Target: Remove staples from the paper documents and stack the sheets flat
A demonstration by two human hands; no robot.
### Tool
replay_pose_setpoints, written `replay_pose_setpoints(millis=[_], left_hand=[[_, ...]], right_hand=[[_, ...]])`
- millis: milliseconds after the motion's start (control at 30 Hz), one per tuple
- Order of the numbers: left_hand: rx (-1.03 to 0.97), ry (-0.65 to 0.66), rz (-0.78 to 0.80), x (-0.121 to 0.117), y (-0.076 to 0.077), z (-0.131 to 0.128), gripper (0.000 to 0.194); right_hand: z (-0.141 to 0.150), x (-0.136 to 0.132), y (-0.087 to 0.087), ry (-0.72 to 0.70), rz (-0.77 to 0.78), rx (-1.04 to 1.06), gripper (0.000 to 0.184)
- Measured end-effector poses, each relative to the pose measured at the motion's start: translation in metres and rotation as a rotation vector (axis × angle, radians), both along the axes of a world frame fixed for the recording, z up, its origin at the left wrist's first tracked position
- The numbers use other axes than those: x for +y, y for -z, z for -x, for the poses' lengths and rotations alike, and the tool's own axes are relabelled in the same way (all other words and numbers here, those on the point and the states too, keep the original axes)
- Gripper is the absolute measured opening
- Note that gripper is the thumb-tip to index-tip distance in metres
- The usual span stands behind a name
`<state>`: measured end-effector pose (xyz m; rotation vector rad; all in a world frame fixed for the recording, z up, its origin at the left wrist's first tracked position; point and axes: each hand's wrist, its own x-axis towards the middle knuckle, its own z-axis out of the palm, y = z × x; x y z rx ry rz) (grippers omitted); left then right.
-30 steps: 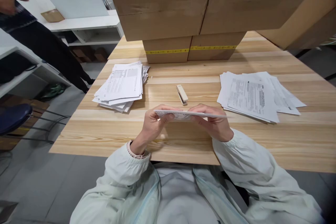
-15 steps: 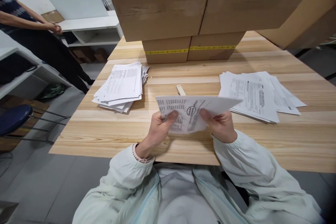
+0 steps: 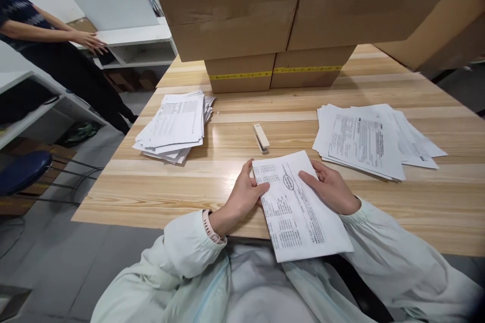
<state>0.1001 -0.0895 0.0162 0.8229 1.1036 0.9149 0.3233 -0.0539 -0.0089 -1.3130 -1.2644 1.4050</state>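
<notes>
Head view: I see paper pile (image 3: 172,121) on left of counter (image 3: 151,186). Next, left hand (image 3: 244,194), fingers pinching left edge of printed sheets (image 3: 295,212) above counter's near edge. Stapler (image 3: 261,138) lies just beyond. Right hand's (image 3: 331,186) fingers clasp opposite side; I'd want light, even pressure, edges flush. Rightmost, fanned papers (image 3: 366,139).

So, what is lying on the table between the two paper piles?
In the head view, the stapler lies between the left pile and the right pile, with tiny white bits near the left one. The held sheets are closer to the camera.
</notes>
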Motion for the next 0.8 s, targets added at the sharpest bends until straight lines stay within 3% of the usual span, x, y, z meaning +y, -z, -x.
replay_pose_setpoints(millis=[100, 300, 467, 667, 733, 800], left_hand=[[0.038, 0.004, 0.003, 0.008, 0.005, -0.012, 0.090], [0.094, -0.060, -0.014, 0.017, 0.011, -0.021, 0.048], [0.131, -0.153, 0.036, 0.021, 0.007, -0.016, 0.040], [0.094, -0.091, 0.103, 0.031, -0.002, -0.015, 0.026], [0.080, -0.069, 0.130, 0.035, -0.005, -0.015, 0.023], [0.070, -0.063, 0.156, 0.038, -0.008, -0.015, 0.021]], right_hand=[[-0.011, 0.003, 0.006, 0.078, -0.076, 0.012, 0.053], [-0.017, 0.021, 0.007, 0.035, -0.100, -0.019, 0.049], [-0.010, 0.038, 0.001, 0.000, -0.107, -0.095, 0.047], [-0.009, 0.046, 0.001, -0.016, -0.146, -0.135, 0.045], [-0.015, 0.048, -0.002, -0.025, -0.170, -0.233, 0.048], [-0.026, 0.051, -0.010, -0.042, -0.211, -0.463, 0.053]])
